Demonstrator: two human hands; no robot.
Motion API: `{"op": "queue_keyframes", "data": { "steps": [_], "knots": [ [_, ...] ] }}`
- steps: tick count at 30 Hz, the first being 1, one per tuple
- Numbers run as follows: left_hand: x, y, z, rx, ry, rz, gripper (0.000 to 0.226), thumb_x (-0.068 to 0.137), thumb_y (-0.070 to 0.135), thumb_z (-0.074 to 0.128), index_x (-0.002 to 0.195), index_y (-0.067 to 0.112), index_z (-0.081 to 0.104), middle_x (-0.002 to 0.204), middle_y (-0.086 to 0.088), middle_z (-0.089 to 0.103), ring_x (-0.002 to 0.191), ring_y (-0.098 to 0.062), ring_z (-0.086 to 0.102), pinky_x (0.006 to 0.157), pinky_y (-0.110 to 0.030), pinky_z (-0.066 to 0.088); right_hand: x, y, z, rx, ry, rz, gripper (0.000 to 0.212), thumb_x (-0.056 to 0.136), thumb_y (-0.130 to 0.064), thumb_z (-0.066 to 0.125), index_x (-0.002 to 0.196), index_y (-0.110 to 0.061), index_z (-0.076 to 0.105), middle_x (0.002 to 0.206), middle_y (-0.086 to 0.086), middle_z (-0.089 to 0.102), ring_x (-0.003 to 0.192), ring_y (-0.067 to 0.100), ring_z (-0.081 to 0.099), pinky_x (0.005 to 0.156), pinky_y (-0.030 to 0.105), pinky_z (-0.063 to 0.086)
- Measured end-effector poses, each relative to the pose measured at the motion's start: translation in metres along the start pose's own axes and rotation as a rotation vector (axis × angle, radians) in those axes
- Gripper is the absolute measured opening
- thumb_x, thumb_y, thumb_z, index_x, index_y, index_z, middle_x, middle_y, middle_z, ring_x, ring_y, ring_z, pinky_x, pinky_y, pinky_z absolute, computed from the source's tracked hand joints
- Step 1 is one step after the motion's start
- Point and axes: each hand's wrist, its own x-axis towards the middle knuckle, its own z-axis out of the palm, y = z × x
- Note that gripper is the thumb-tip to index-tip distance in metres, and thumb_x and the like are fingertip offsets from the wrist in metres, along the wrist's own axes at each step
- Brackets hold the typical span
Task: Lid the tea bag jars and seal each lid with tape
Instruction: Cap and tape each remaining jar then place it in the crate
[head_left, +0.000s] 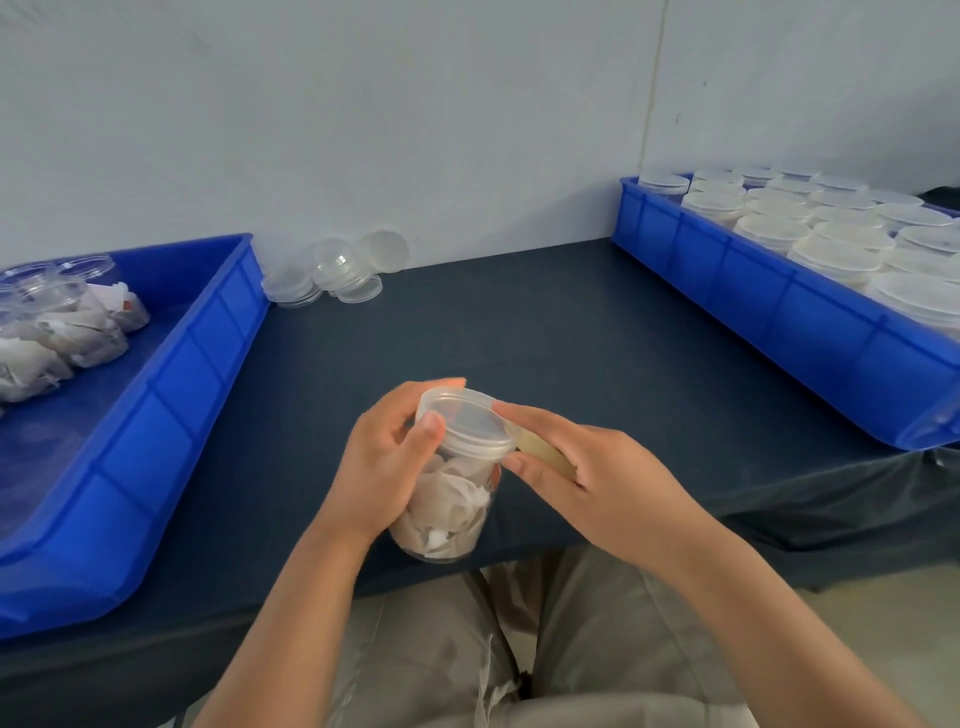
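Observation:
A clear plastic jar full of tea bags is tilted above the table's front edge, with a translucent lid on its mouth. My left hand grips the jar round its upper side, thumb on the lid's rim. My right hand holds a yellowish roll of tape against the lid's right edge, fingers reaching over the lid.
A blue tray at the left holds unlidded jars of tea bags. Loose lids lie by the wall. A blue tray at the right is packed with several lidded jars. Dark table surface lies between.

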Motion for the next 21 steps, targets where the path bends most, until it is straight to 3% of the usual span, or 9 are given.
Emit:
{"op": "queue_keyframes", "data": {
  "steps": [3, 5, 7, 10, 13, 17, 19, 21],
  "knots": [
    [-0.012, 0.012, 0.01, 0.17, 0.115, 0.018, 0.052, 0.1, 0.066, 0.043, 0.144, 0.041, 0.057, 0.13, 0.04, 0.062, 0.125, 0.012, 0.058, 0.097, -0.01, 0.048, 0.0, -0.003, 0.001, -0.01, 0.041, 0.018, 0.054, 0.101, -0.076, 0.038, 0.152, -0.059, 0.038, 0.083, -0.056, 0.05, 0.081, -0.022, 0.053, 0.062, 0.012, 0.036],
    [-0.021, 0.017, 0.019, 0.274, 0.129, -0.022, 0.069, 0.091, 0.079, 0.05, 0.151, 0.045, 0.046, 0.141, 0.04, 0.052, 0.132, 0.016, 0.048, 0.1, -0.012, 0.046, -0.003, -0.007, 0.003, -0.017, 0.06, 0.013, 0.058, 0.097, -0.08, 0.035, 0.152, -0.059, 0.04, 0.083, -0.053, 0.049, 0.082, -0.024, 0.052, 0.065, 0.01, 0.038],
    [-0.027, 0.021, 0.025, 0.356, 0.178, -0.052, 0.093, 0.07, 0.096, 0.061, 0.149, 0.048, 0.041, 0.142, 0.037, 0.05, 0.13, 0.016, 0.047, 0.092, -0.007, 0.042, -0.005, -0.011, 0.006, -0.02, 0.062, 0.006, 0.056, 0.1, -0.075, 0.037, 0.153, -0.056, 0.042, 0.086, -0.046, 0.053, 0.08, -0.022, 0.051, 0.064, 0.008, 0.039],
    [-0.023, 0.02, 0.021, 0.291, 0.197, -0.089, 0.092, 0.063, 0.095, 0.066, 0.142, 0.052, 0.045, 0.133, 0.041, 0.052, 0.121, 0.017, 0.053, 0.083, 0.001, 0.042, -0.005, -0.012, 0.007, 0.002, 0.027, 0.001, 0.055, 0.102, -0.072, 0.041, 0.155, -0.056, 0.034, 0.102, -0.037, 0.061, 0.079, -0.019, 0.052, 0.064, 0.009, 0.037],
    [-0.016, 0.011, 0.007, 0.124, 0.22, -0.136, 0.08, 0.07, 0.081, 0.067, 0.14, 0.045, 0.053, 0.125, 0.036, 0.06, 0.115, 0.01, 0.062, 0.083, -0.003, 0.049, -0.002, -0.006, 0.006, 0.084, -0.098, 0.002, 0.066, 0.094, -0.08, 0.043, 0.154, -0.065, 0.018, 0.086, -0.037, 0.057, 0.079, -0.011, 0.057, 0.06, 0.014, 0.04],
    [-0.011, 0.003, -0.007, 0.006, 0.096, -0.09, 0.074, 0.077, 0.073, 0.072, 0.14, 0.036, 0.057, 0.126, 0.02, 0.068, 0.119, -0.005, 0.067, 0.087, -0.015, 0.056, 0.002, 0.007, 0.001, 0.089, -0.121, -0.002, 0.065, 0.094, -0.083, 0.038, 0.152, -0.067, 0.014, 0.092, -0.023, 0.06, 0.083, 0.0, 0.061, 0.061, 0.017, 0.044],
    [-0.008, -0.002, -0.01, -0.035, 0.03, -0.075, 0.083, 0.077, 0.08, 0.072, 0.143, 0.032, 0.055, 0.127, 0.013, 0.069, 0.12, -0.011, 0.068, 0.089, -0.017, 0.056, 0.004, 0.015, -0.001, 0.062, -0.111, -0.005, 0.062, 0.095, -0.082, 0.033, 0.152, -0.067, 0.017, 0.087, -0.026, 0.059, 0.086, -0.01, 0.059, 0.062, 0.018, 0.041],
    [-0.006, -0.006, -0.01, -0.077, -0.03, -0.076, 0.094, 0.075, 0.086, 0.07, 0.143, 0.024, 0.055, 0.127, 0.001, 0.07, 0.12, -0.022, 0.069, 0.092, -0.027, 0.059, 0.005, 0.018, -0.003, 0.033, -0.108, -0.015, 0.06, 0.096, -0.08, 0.032, 0.153, -0.068, 0.018, 0.089, -0.044, 0.054, 0.089, -0.023, 0.052, 0.064, 0.016, 0.038]
  ]
}}
